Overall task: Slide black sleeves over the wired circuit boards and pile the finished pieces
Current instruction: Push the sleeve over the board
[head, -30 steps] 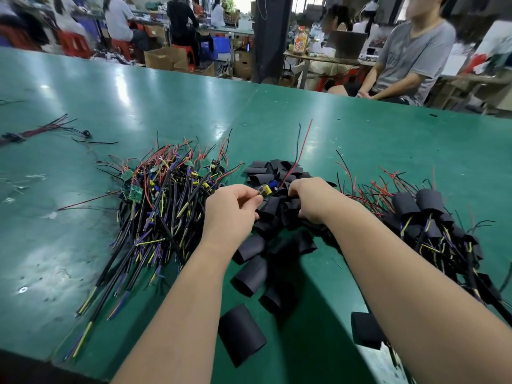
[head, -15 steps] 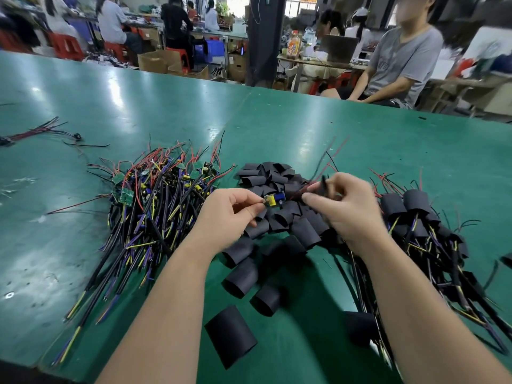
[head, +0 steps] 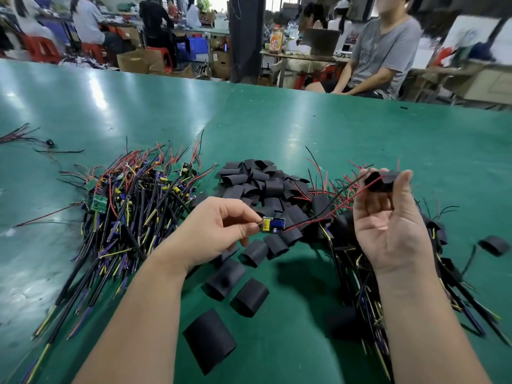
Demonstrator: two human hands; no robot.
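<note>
Your left hand (head: pixel 221 225) pinches a small board (head: pixel 273 224) with yellow and blue parts above the glossy green counter (head: pixel 277 120). Its thin red and black wires (head: pixel 327 210) run up to the matte black sleeve (head: pixel 385 182), a flattened tube gripped in your right hand (head: pixel 388 228).

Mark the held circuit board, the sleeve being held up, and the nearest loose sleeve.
circuit board (head: pixel 273 225): head view, blue and yellow face.
held sleeve (head: pixel 383 183): head view, middle of its side wall.
nearest loose sleeve (head: pixel 209 340): head view, centre of its flat top.
</note>
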